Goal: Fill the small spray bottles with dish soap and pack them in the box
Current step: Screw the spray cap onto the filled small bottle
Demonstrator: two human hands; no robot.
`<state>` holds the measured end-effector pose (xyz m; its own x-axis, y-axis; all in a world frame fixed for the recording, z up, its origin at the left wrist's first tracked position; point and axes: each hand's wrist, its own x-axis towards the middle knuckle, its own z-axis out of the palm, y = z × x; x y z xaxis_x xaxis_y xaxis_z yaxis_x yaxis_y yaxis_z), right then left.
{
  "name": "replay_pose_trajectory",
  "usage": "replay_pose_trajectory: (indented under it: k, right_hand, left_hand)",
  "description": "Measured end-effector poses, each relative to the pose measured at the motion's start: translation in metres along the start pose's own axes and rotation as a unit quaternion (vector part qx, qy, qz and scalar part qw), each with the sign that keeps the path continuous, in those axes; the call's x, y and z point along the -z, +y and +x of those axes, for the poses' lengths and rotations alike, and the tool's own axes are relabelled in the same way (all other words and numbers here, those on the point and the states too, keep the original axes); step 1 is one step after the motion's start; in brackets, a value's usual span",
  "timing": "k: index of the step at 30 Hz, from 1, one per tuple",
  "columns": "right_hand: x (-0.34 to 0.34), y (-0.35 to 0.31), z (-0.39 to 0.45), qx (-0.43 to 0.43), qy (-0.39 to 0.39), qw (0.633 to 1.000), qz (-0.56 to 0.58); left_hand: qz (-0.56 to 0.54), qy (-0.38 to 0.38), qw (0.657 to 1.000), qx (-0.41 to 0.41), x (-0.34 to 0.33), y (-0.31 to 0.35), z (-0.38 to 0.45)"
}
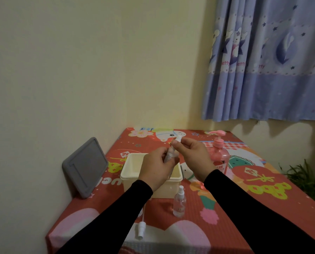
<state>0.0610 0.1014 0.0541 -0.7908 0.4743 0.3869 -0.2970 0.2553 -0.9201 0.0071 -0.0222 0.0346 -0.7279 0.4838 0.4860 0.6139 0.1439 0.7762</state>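
on red patterned tablecloth [226, 208], cream box [129, 173]

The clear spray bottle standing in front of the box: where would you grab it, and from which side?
Grip the spray bottle around its round clear body, below the white nozzle, coming from the right. It stands upright, the box crowds it behind, and the body is wider than the narrow top.
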Motion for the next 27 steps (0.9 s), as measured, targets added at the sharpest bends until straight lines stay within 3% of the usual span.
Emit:
replay_pose_trajectory:
  k: [10,22,27]
  right_hand:
    - [-0.01,0.004,-0.007,0.012,0.049,0.998,-0.045]
    - [-0.001,0.024,-0.014,-0.021,-0.023,0.99,-0.139]
    - [0.019,0.027,-0.027,0.031,-0.025,0.951,-0.308]
  left_hand:
    - [0.027,0.051,0.998,0.003,-0.012,-0.001,-0.01]
    - [-0.016,0.019,0.995,0.094,-0.016,-0.017,-0.021]
    - [-0.005,0.02,0.992,0.127,-0.02,-0.031,-0.029]
